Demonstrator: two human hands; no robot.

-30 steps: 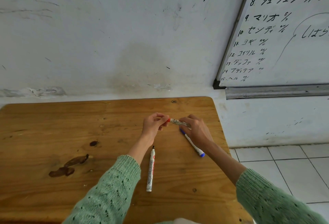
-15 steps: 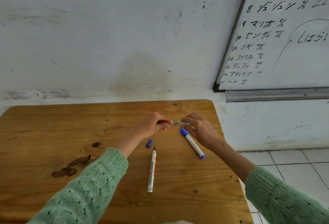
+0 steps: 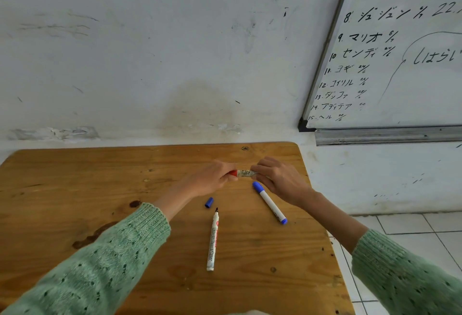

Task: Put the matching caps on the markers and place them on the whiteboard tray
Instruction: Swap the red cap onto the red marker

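Observation:
Over the far part of the wooden table (image 3: pixel 75 189), my left hand (image 3: pixel 212 179) pinches a red cap (image 3: pixel 233 173) that sits on the end of a white marker (image 3: pixel 246 173). My right hand (image 3: pixel 280 179) grips that marker's barrel. A capped blue marker (image 3: pixel 270 203) lies on the table just below my right hand. An uncapped marker with a black tip (image 3: pixel 212 239) lies nearer me, and a loose blue cap (image 3: pixel 209 202) rests beside its tip. The metal whiteboard tray (image 3: pixel 387 136) runs along the wall at the upper right.
The whiteboard (image 3: pixel 400 52) with black handwriting hangs above the tray. A white wall stands behind the table. The table's right edge drops to a white tiled floor (image 3: pixel 412 227). Dark stains mark the tabletop at the left.
The red cap has been pushed further onto the marker, my hands closing together. My left arm shifted left, uncovering the loose blue cap. The view tilted slightly.

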